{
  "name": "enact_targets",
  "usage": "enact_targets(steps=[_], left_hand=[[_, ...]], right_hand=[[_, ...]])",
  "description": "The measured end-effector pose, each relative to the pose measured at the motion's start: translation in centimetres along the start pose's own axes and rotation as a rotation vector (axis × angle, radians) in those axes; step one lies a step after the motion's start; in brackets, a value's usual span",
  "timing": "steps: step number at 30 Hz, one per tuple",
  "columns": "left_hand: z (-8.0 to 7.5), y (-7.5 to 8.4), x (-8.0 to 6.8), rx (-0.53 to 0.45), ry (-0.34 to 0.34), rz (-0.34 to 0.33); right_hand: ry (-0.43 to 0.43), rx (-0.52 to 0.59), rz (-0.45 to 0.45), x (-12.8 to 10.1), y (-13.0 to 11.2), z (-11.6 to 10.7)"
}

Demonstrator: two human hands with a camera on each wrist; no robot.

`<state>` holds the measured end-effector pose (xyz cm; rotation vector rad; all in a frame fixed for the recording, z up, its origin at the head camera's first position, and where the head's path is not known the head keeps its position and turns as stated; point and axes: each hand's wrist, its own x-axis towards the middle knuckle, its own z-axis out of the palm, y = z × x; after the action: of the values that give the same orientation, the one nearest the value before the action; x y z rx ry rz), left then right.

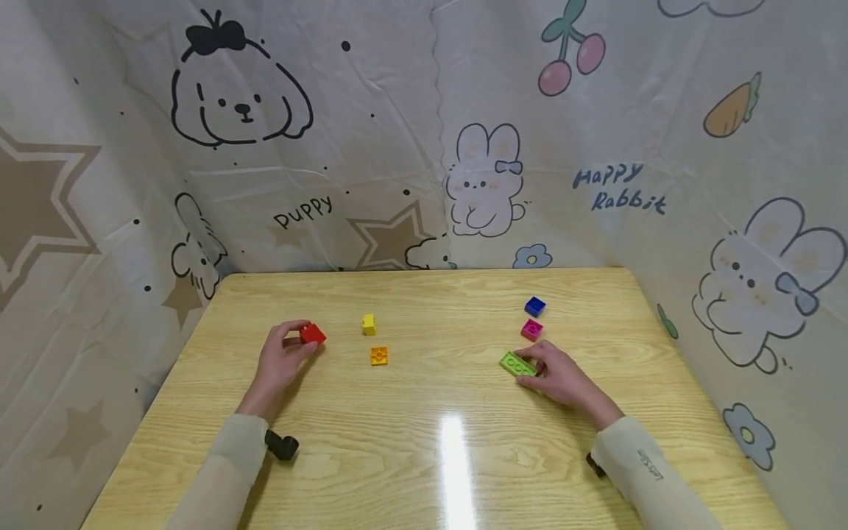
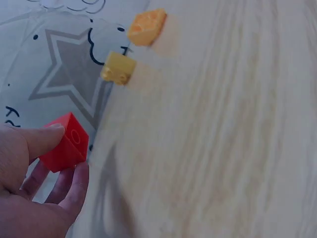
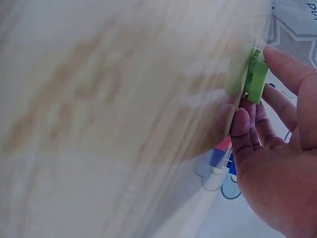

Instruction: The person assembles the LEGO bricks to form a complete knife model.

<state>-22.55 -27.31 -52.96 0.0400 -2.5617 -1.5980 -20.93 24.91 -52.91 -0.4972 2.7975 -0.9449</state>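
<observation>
On the left of the table my left hand [image 1: 281, 361] pinches a red building brick [image 1: 313, 334] between thumb and fingers. The left wrist view shows the thumb on one face of the red brick [image 2: 65, 144] and the fingertips beneath it. Over on the right, my right hand [image 1: 556, 374] holds a light green building brick [image 1: 518, 364] by its right end. In the right wrist view the green brick [image 3: 256, 79] sits between thumb and fingertips, close to the tabletop. Just behind that hand lie a magenta brick [image 1: 531, 330] and a dark blue brick [image 1: 534, 307].
Toward the middle-left of the wooden table [image 1: 424, 405] lie a yellow brick [image 1: 369, 324] and an orange brick [image 1: 379, 356]. Printed curtains [image 1: 371, 88] hang behind the far edge and along both sides. A light glare stripe [image 1: 456, 471] shows at the front.
</observation>
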Motion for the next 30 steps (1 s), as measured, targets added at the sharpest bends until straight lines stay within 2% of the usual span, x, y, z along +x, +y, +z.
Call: enact_targets(steps=[6,18,19,23,25,26,30], left_hand=[[0.3,1.7,-0.7,-0.057,-0.05,0.033],[3.5,4.8,-3.1,-0.101,-0.193,0.127],[3.7,5.5,-3.4,-0.101,-0.206,0.134],[5.1,6.0,-3.9,-0.081,-0.249,0.157],[5.9,6.1,-4.2,-0.067,-0.269,0.157],[6.4,5.6,-4.1,-0.064,-0.276,0.158],[7.9,5.8,-4.8,-0.077,-0.326,0.18]], right_hand=[[-0.003,-0.003,-0.002,0.1,0.0,0.0],[-0.01,-0.006,0.012,0.0,0.0,0.0],[-0.011,-0.007,0.013,0.0,0.0,0.0],[-0.009,-0.012,0.014,0.0,-0.1,0.0],[-0.008,-0.012,0.016,0.1,-0.2,0.0],[-0.008,-0.013,0.016,0.1,-0.2,-0.1],[-0.007,-0.015,0.015,0.0,-0.3,-0.1]])
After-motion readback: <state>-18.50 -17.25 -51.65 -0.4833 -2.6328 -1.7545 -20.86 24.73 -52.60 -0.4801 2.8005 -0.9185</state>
